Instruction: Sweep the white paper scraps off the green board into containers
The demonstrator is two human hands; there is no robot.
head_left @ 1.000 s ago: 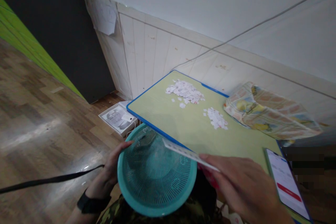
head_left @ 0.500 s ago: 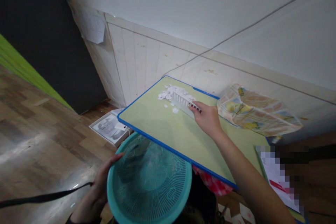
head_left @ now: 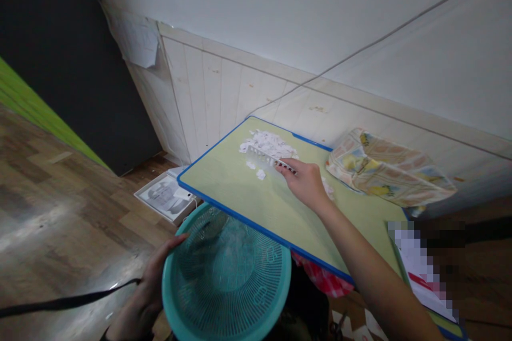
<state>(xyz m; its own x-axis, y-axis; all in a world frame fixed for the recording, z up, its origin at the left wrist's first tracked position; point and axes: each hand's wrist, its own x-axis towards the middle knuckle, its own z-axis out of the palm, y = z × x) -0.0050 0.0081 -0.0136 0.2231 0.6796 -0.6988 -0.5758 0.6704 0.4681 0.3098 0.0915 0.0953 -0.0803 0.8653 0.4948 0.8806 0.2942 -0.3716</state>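
Observation:
My left hand is closed on the rim of a teal plastic colander basket, held just under the near edge of the table. Inside the basket only its slotted wall and bottom show. My right hand is closed around a long white plastic piece with a row of square holes, tilted over the tabletop. Right behind it lies a spread heap of small white paper scraps. A few scraps lie on its near side, and some more show beyond my right wrist.
The pale green table has a blue rim and stands against a panelled wall. A patterned cloth cover sits at its far right edge, papers at the right. A white box lies on the floor; scissors lie below the table.
My right hand has moved left and slightly nearer with the holed plastic piece. Scraps beyond my right wrist have come into view. My left hand and the basket stay almost in place.

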